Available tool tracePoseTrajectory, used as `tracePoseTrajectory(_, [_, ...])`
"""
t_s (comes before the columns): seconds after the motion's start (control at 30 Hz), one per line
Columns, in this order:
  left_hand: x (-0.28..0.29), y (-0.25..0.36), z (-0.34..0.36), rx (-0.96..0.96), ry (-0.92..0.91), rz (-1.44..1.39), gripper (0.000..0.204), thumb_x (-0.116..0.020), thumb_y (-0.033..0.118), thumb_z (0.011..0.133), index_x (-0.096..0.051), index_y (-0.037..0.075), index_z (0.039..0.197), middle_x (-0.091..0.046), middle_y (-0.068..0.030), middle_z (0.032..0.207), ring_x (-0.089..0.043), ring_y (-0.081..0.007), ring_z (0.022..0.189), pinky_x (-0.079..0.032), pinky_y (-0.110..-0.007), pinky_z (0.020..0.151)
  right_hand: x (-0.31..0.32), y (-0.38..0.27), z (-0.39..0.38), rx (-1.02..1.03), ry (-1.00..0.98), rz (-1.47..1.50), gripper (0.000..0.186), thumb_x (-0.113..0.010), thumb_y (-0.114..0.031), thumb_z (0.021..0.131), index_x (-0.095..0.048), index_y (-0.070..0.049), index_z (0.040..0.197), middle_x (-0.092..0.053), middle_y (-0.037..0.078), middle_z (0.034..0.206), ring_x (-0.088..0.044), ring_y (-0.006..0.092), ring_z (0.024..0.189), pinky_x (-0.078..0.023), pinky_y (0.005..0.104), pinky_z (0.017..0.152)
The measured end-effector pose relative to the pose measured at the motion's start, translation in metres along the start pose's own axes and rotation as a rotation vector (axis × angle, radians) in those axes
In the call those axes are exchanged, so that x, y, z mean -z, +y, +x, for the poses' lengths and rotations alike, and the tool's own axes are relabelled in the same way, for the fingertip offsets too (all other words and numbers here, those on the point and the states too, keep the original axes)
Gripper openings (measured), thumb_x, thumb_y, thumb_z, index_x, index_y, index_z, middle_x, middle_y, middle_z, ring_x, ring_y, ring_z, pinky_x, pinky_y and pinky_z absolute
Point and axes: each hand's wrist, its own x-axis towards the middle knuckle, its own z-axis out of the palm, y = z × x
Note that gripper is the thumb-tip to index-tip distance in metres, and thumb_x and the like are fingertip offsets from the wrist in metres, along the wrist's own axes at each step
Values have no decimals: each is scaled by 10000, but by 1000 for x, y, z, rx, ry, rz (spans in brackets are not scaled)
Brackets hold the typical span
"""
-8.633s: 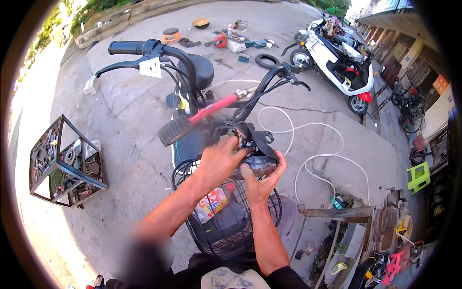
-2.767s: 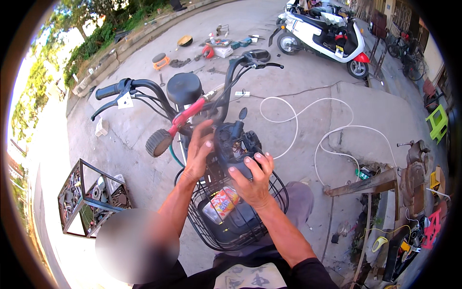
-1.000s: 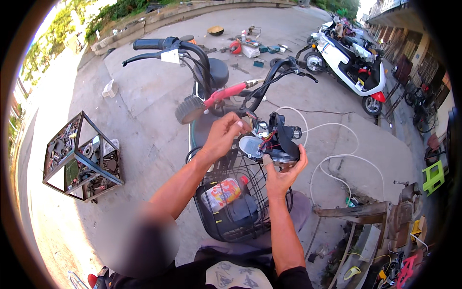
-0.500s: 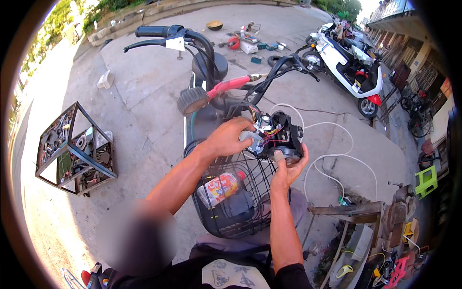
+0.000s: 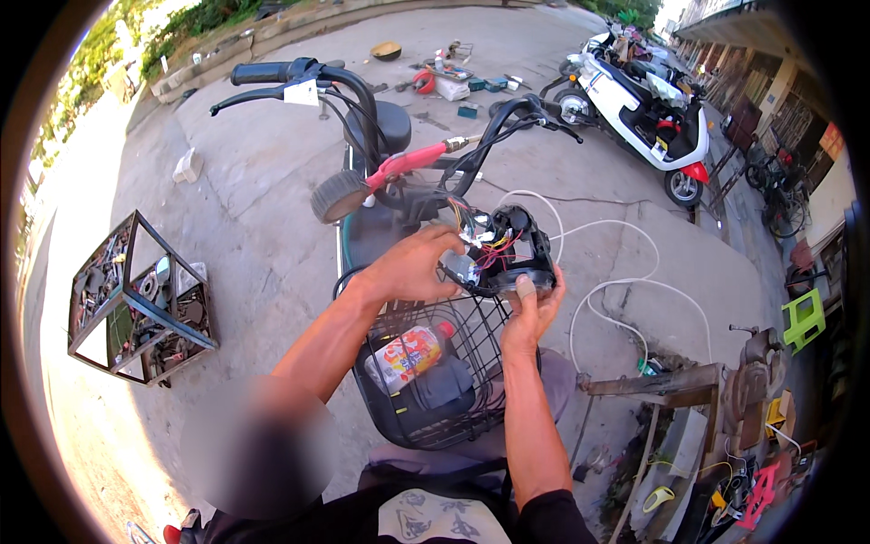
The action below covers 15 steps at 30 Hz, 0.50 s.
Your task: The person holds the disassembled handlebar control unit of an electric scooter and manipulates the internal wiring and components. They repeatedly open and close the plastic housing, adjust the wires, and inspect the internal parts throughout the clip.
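A black headlight housing (image 5: 536, 249) is held open-backed in front of the handlebar (image 5: 367, 113), with red, yellow and other coloured wires (image 5: 497, 252) spilling from it. My right hand (image 5: 532, 313) supports its near lower edge, thumb on the round lens rim and fingers around the side. My left hand (image 5: 412, 265) is at the housing's left side, fingers curled and thumb below, at the edge of a silvery translucent piece (image 5: 462, 267) beside the wires. Its fingertips are partly hidden. Below both hands hangs a black wire basket (image 5: 494, 340) holding a bottle (image 5: 408, 357) with a colourful label.
A pink-red inflator-like tool (image 5: 408, 165) with a round black end lies across the handlebar. A metal-framed toolbox (image 5: 140, 304) stands left. White hose (image 5: 625, 283) loops on the ground at right, near a wooden bench (image 5: 657, 381). A white scooter (image 5: 634, 104) is parked far right.
The view has shifted slightly, so the bike appears further left. My left hand has slid down a little along the silvery piece, while my right hand keeps its hold on the housing.
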Motion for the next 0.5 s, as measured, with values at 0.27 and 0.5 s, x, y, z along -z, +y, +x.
tracePoseTrajectory(0.27, [15,15,5,123,0,-189,557,-980,246,722,-630,64,1116,-662,-106,1212,-648,-279,1176,-510,-403,1041,7,5,4,25,-16,-44,765,-799,-140,937,-404,-79,1589,-599,129,1390,-660,225,1203,-638,407,941])
tracePoseTrajectory(0.5, [8,0,2,142,-27,-286,536,-980,196,728,-618,72,1104,-616,-70,1240,-618,-226,1174,-491,-380,1051,4,3,0,-6,-25,-35,790,-803,-170,918,-400,-109,1596,-608,124,1388,-655,224,1208,-625,407,953])
